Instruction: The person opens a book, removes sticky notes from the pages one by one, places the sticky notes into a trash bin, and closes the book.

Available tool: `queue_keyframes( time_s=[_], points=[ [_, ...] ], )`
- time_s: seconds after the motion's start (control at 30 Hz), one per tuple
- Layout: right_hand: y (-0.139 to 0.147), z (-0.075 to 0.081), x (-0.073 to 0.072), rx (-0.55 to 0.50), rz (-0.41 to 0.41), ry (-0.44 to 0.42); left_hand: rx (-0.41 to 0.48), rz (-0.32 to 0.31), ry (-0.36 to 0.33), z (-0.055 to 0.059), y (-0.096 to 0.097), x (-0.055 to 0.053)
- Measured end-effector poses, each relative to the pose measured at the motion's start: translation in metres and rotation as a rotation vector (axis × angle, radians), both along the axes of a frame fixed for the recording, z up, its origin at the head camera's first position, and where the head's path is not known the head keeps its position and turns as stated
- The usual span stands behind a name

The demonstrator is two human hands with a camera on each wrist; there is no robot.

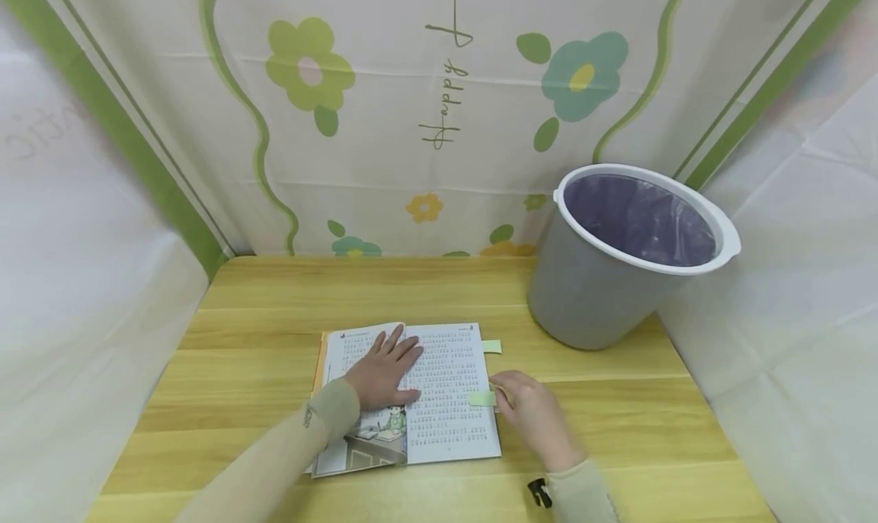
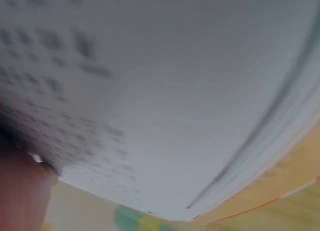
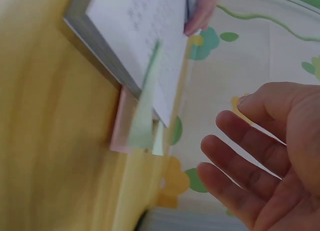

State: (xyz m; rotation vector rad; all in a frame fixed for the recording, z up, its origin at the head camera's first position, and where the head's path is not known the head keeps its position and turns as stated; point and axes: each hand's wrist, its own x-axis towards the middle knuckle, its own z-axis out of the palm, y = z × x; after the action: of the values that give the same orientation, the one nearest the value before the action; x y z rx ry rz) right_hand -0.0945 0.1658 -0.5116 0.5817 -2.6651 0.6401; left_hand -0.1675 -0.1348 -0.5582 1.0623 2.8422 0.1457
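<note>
Left hand (image 1: 381,374): we see it flat, fingers spread, gripping nothing, across the gutter.
Open book (image 1: 449,428): on the table (image 1: 233,355), under that hand.
Page markers: upper green tab (image 1: 491,346), lower green tab (image 1: 482,399), both overhanging the right edge.
Right hand (image 1: 535,415): released, fingers loosely extended beside the tabs.
Grey bin (image 1: 583,287): upright, far right.

Open book (image 1: 449,405): one.
Green tabs (image 1: 491,347), book's right edge: two.
Pink tab (image 3: 118,133), same edge: one.
Hands (image 1: 382,377), on and right of book: two.
Bin (image 1: 583,287), beyond book, rightward: one.
Table (image 1: 254,370), under book: one.
</note>
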Motion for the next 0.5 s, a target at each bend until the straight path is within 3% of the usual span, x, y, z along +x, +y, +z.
queue_keyframes(
  time_s=[0.1, 0.23, 0.37, 0.5],
  points=[
    [-0.003, -0.008, 0.003, 0.008, 0.000, -0.012, -0.034, 0.019, 0.042, 0.013, 0.006, 0.018],
    [-0.006, -0.015, 0.005, 0.019, 0.001, -0.020, -0.059, 0.056, 0.037, 0.029, 0.016, 0.048],
    [-0.007, -0.019, 0.005, 0.036, 0.005, -0.015, -0.048, 0.094, 0.010, 0.030, 0.022, 0.075],
    [-0.009, -0.023, 0.004, 0.058, 0.001, -0.016, 0.032, 0.189, 0.000, 0.025, 0.025, 0.088]
  ],
)
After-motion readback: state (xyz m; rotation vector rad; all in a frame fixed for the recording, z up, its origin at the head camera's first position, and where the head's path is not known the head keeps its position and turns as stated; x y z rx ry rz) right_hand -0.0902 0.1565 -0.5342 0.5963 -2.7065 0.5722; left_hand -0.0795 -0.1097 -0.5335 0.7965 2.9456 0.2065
